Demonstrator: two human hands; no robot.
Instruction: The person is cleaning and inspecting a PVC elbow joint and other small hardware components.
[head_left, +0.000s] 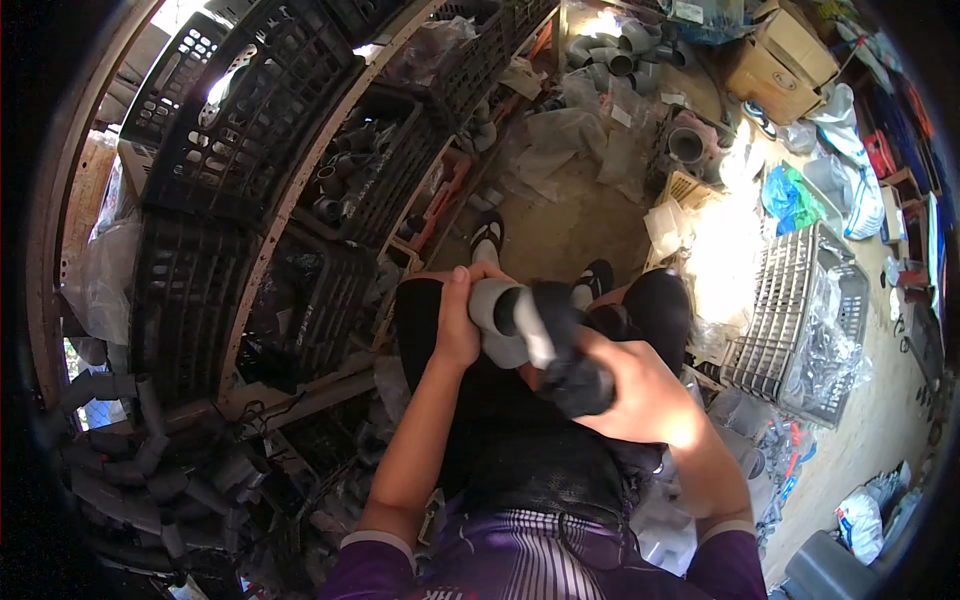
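My left hand (456, 322) grips a grey plastic pipe fitting (504, 349) from its left side, above my lap. The fitting's round open mouth faces up and to the right. In my right hand (641, 390) is a dark, soft-looking item (576, 384), blurred, perhaps a cloth. Its upper end and a pale strip lie against or just over the fitting's mouth; whether they touch is unclear. The fingers of my right hand are partly hidden behind the dark item.
Black plastic crates (247, 112) fill a metal rack on the left. Grey pipe fittings (172, 487) are heaped at lower left, and more fittings (619, 60) lie ahead. A grey crate (780, 300) holding clear plastic stands at right. Beyond is a cardboard box (776, 82).
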